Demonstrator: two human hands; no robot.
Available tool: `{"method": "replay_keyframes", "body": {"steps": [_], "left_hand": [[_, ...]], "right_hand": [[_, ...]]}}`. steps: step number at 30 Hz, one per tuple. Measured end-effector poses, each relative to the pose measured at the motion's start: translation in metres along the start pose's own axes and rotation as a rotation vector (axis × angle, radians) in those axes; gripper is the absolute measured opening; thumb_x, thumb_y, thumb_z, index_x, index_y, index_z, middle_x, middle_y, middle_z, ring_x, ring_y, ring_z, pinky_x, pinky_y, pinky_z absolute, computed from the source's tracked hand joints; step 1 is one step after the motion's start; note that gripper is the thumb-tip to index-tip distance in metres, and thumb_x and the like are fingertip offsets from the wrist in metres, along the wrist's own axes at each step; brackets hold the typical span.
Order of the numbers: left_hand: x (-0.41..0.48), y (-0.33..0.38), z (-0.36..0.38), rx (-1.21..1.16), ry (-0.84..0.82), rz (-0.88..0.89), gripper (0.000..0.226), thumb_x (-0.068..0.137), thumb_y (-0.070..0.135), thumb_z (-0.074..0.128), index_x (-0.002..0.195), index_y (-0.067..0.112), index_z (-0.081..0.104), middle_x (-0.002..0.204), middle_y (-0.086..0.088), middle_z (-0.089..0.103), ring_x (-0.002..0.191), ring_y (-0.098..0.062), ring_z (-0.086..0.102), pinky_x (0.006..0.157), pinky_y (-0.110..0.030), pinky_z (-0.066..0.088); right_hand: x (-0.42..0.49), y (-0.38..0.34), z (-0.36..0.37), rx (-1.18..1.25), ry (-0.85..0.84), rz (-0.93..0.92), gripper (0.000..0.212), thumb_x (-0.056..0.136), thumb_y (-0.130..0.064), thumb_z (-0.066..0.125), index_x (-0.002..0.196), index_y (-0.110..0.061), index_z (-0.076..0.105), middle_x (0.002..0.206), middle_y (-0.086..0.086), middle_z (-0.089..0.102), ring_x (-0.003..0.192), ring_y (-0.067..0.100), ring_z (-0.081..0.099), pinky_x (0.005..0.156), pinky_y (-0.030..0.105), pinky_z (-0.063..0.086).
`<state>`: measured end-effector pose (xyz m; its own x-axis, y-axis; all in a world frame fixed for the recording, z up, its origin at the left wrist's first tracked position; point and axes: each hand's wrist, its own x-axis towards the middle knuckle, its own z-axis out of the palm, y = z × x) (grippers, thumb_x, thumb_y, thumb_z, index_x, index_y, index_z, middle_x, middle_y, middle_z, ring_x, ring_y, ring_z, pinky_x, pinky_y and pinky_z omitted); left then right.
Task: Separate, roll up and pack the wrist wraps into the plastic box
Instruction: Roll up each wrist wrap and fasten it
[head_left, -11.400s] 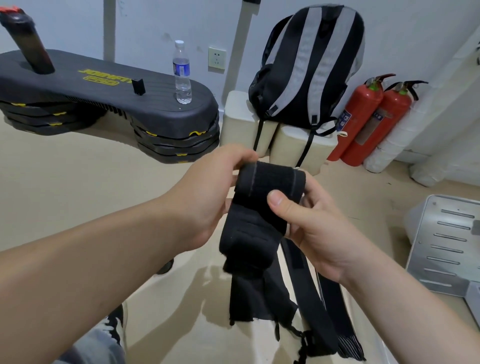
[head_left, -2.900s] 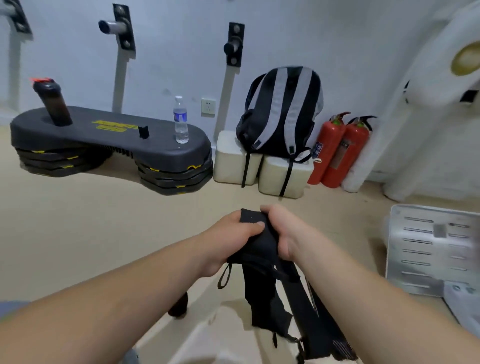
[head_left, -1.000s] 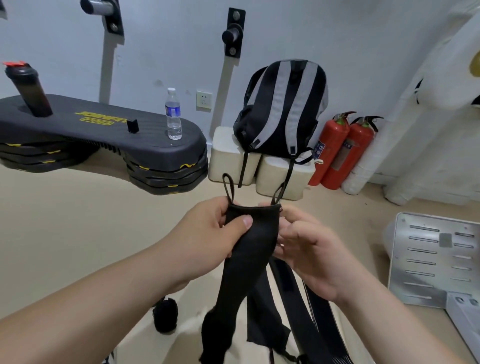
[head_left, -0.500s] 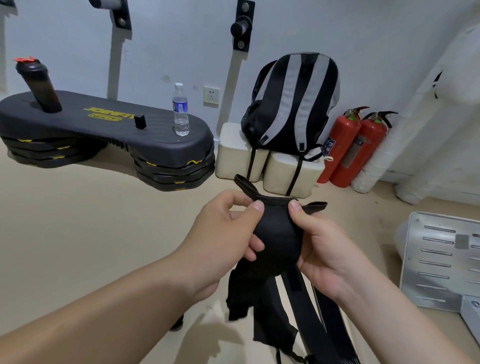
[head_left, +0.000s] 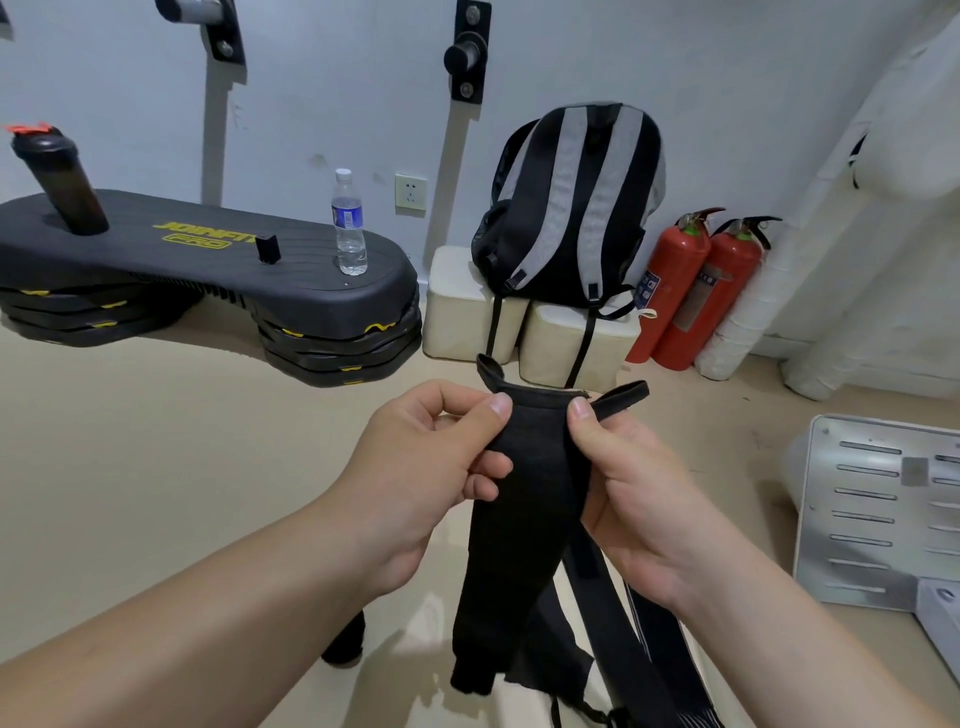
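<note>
Wrist wrap (head_left: 524, 499), black, held up mid-air over floor (head_left: 156, 467) w/ top edge stretched btwn both hands. Left hand (head_left: 421, 478) pinches left corner, right hand (head_left: 634, 488) pinches right corner; rest hangs down. Backpack (head_left: 576, 208) behind.

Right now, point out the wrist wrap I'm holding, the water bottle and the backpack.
wrist wrap (head_left: 530, 467): head view, flat band below the pinched top edge.
water bottle (head_left: 347, 215): head view, blue label.
backpack (head_left: 576, 208): head view, middle of the striped panel.
</note>
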<state>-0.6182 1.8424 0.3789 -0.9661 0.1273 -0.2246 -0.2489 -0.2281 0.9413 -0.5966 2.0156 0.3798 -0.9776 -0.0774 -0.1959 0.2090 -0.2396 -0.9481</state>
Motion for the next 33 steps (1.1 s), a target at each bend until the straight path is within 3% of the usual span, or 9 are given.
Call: {"method": "replay_keyframes", "body": {"steps": [3, 8, 11, 14, 16, 22, 24, 29, 33], "left_hand": [[-0.001, -0.002, -0.001, 0.05, 0.02, 0.009, 0.014, 0.098, 0.022, 0.075, 0.098, 0.009, 0.071, 0.074, -0.006, 0.068, 0.06, -0.012, 0.065, 0.056, -0.027, 0.053], [0.0, 0.003, -0.002, 0.142, -0.036, -0.108, 0.02, 0.095, 0.029, 0.077, 0.099, 0.01, 0.071, 0.074, -0.005, 0.064, 0.056, -0.012, 0.056, 0.051, -0.025, 0.044], [0.004, 0.005, -0.007, 0.255, -0.01, -0.151, 0.036, 0.083, 0.043, 0.087, 0.104, 0.016, 0.074, 0.086, 0.001, 0.068, 0.069, -0.013, 0.054, 0.053, -0.026, 0.042], [0.006, 0.005, -0.011, 0.2, -0.075, -0.234, 0.059, 0.072, 0.049, 0.093, 0.121, 0.021, 0.073, 0.111, 0.003, 0.077, 0.092, -0.016, 0.068, 0.062, -0.029, 0.047], [0.005, 0.006, -0.01, 0.171, -0.119, -0.205, 0.043, 0.08, 0.037, 0.09, 0.117, 0.02, 0.075, 0.111, 0.0, 0.08, 0.101, -0.018, 0.074, 0.069, -0.031, 0.05], [0.002, 0.009, -0.007, 0.319, 0.059, 0.074, 0.023, 0.081, 0.018, 0.089, 0.091, 0.011, 0.07, 0.078, -0.004, 0.069, 0.074, -0.013, 0.066, 0.068, -0.038, 0.06], [0.001, 0.01, -0.006, 0.365, 0.074, 0.14, 0.024, 0.081, 0.017, 0.089, 0.092, 0.01, 0.069, 0.082, -0.006, 0.075, 0.069, -0.01, 0.064, 0.075, -0.041, 0.063], [-0.001, 0.012, -0.005, 0.381, 0.02, 0.162, 0.036, 0.082, 0.012, 0.088, 0.107, 0.026, 0.067, 0.092, 0.002, 0.078, 0.074, -0.006, 0.071, 0.067, -0.023, 0.056], [0.002, 0.01, -0.008, 0.469, 0.082, 0.162, 0.021, 0.079, 0.021, 0.092, 0.087, 0.02, 0.072, 0.081, -0.004, 0.074, 0.059, -0.006, 0.06, 0.057, -0.022, 0.049]], "right_hand": [[-0.003, 0.002, 0.003, -0.052, 0.0, -0.049, 0.025, 0.109, -0.029, 0.052, 0.117, -0.019, 0.074, 0.112, 0.013, 0.079, 0.103, 0.026, 0.077, 0.082, 0.036, 0.062], [0.001, 0.005, -0.002, -0.055, 0.07, -0.022, 0.029, 0.108, -0.025, 0.055, 0.129, -0.007, 0.066, 0.114, 0.018, 0.079, 0.107, 0.034, 0.076, 0.083, 0.041, 0.062], [0.002, 0.003, -0.003, -0.056, 0.097, -0.037, 0.022, 0.106, -0.021, 0.059, 0.122, -0.009, 0.067, 0.112, 0.013, 0.08, 0.107, 0.029, 0.076, 0.089, 0.043, 0.059], [0.003, 0.002, -0.007, -0.049, 0.101, -0.041, 0.019, 0.104, -0.02, 0.06, 0.118, -0.009, 0.067, 0.109, 0.014, 0.08, 0.101, 0.027, 0.076, 0.085, 0.04, 0.057], [0.003, 0.002, -0.007, -0.044, 0.092, -0.037, 0.02, 0.104, -0.017, 0.06, 0.12, -0.005, 0.064, 0.108, 0.016, 0.078, 0.098, 0.029, 0.074, 0.084, 0.041, 0.058], [0.004, 0.005, -0.006, -0.082, 0.094, -0.04, 0.011, 0.105, -0.014, 0.061, 0.115, -0.011, 0.064, 0.095, 0.011, 0.074, 0.087, 0.023, 0.071, 0.072, 0.033, 0.058], [0.004, 0.004, -0.006, -0.071, 0.094, -0.046, 0.008, 0.104, -0.013, 0.061, 0.111, -0.012, 0.064, 0.093, 0.011, 0.074, 0.084, 0.022, 0.072, 0.068, 0.03, 0.059], [0.003, 0.004, -0.006, -0.072, 0.086, -0.035, 0.011, 0.104, -0.013, 0.062, 0.114, -0.009, 0.064, 0.094, 0.013, 0.074, 0.084, 0.023, 0.072, 0.068, 0.03, 0.059], [0.004, 0.006, -0.006, -0.077, 0.096, -0.041, 0.008, 0.104, -0.012, 0.062, 0.11, -0.01, 0.066, 0.093, 0.013, 0.075, 0.083, 0.023, 0.073, 0.068, 0.029, 0.059]]}}
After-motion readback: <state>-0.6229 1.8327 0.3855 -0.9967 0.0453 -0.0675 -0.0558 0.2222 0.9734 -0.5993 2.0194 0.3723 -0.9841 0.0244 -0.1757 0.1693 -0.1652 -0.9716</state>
